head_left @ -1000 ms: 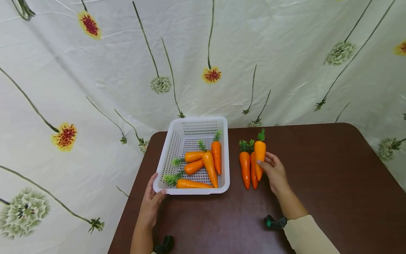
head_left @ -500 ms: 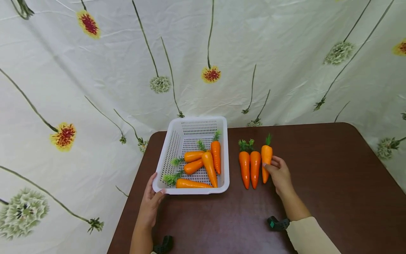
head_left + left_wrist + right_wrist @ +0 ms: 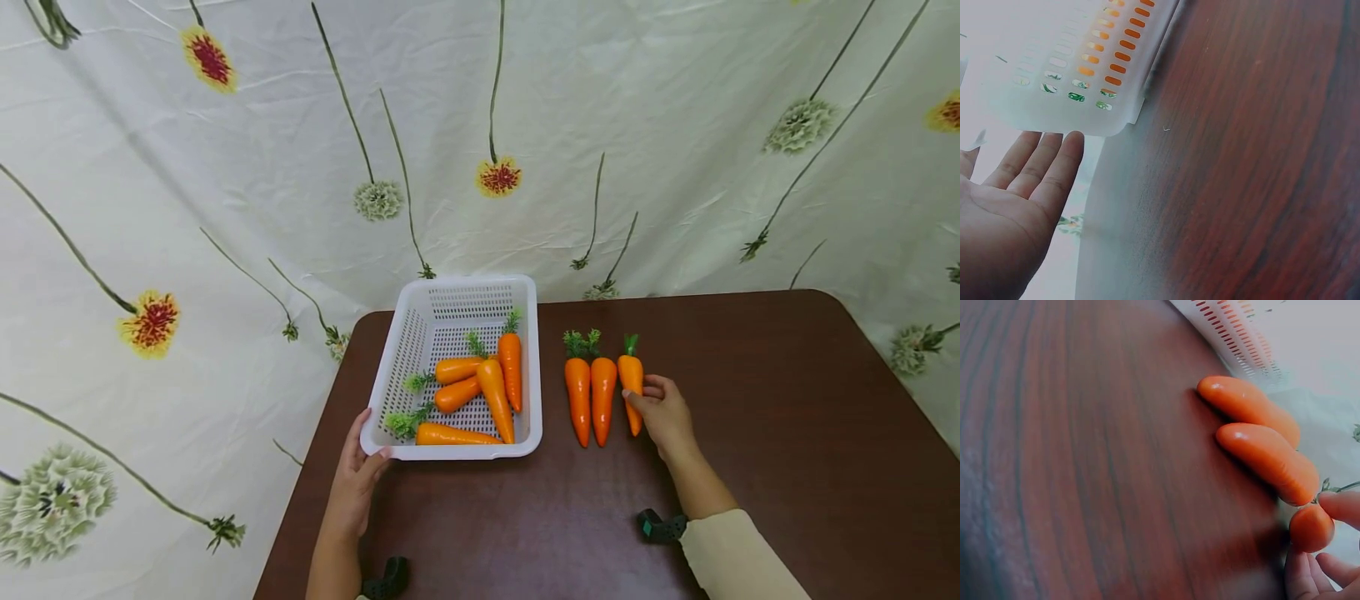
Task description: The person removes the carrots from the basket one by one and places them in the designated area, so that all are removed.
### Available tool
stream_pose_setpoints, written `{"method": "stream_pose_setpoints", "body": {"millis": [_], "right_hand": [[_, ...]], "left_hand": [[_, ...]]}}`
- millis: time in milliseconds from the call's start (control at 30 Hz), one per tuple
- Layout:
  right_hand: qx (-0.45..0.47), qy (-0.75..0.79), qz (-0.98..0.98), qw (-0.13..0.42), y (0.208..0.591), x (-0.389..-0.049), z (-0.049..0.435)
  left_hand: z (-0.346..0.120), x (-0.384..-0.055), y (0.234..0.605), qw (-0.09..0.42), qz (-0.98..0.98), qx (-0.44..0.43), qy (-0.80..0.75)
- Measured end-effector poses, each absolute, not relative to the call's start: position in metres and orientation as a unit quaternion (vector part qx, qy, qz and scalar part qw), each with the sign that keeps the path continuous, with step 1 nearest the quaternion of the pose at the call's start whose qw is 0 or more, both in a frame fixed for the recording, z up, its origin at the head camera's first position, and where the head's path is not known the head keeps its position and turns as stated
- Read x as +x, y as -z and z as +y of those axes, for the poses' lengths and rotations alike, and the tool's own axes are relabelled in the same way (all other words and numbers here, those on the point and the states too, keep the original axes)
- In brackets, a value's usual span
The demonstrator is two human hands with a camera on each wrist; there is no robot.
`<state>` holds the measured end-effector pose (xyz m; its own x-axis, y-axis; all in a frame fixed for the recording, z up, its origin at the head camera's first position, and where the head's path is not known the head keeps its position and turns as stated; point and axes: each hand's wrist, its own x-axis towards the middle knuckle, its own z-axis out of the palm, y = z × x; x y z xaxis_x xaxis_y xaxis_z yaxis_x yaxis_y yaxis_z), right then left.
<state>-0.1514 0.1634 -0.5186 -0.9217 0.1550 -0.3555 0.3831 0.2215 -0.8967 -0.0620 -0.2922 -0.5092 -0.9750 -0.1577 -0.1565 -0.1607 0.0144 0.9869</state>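
Observation:
In the head view my left hand [image 3: 354, 479] holds the near left corner of a white perforated plastic basket [image 3: 536, 367], thumb at the front rim and fingers along the left side. The left wrist view has those fingers [image 3: 1060, 169] stretched straight up to the basket's wall [image 3: 1054, 112]. My right hand [image 3: 667, 421] pinches an orange carrot [image 3: 631, 373] with a green top between thumb and fingers. In the right wrist view this carrot [image 3: 1311, 530] points its tip at the camera. Two more carrots [image 3: 578, 392] lie side by side just left of it, tops away from me.
Several carrots [image 3: 495, 400] lie at mixed angles inside the basket. Everything stands on a dark brown wooden table [image 3: 765, 417]. A pale cloth [image 3: 675, 167] printed with flowers hangs behind the table and down its left side.
My right hand has moved the carrot rightward, off the carrot it overlapped, and then lowered it towards the table in line with the other two. My left hand and the basket stay put.

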Motion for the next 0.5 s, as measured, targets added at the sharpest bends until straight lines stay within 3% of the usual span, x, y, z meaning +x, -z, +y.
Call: {"method": "stream_pose_setpoints", "body": {"millis": [500], "right_hand": [[0.168,0.605,0.775,0.073,0.5236,-0.1532,0.1642]], "left_hand": [[-0.2924,-0.0603,0.5082,0.001,0.714,-0.111,-0.691]]}}
